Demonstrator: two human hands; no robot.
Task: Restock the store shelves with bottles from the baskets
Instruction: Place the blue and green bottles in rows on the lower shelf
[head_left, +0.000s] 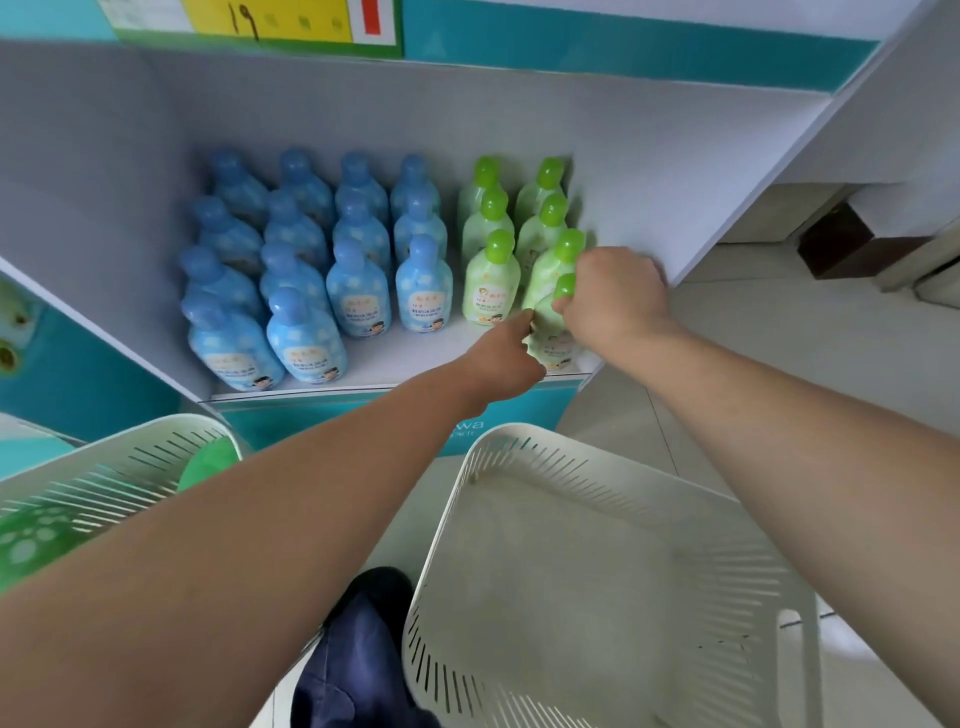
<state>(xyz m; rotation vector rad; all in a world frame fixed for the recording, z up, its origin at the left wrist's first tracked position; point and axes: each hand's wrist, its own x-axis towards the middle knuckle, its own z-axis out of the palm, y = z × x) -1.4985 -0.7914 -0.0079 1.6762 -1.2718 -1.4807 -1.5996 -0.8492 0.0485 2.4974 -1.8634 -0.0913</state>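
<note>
A pale green bottle (551, 332) with a green cap stands at the front right of the white shelf (405, 358). My right hand (615, 296) grips it around the neck, just under the cap. My left hand (506, 353) touches its left side low down, fingers partly hidden behind the hand. Behind it stand several more green bottles (491, 275) in two columns. To their left are several blue bottles (306, 332) in rows.
A white slotted basket (587, 571) sits on the floor below my right arm, with nothing visible inside. A second basket (109, 478) at the lower left holds green bottles (208, 462). The shelf's right side panel (753, 197) stands close beside my right hand.
</note>
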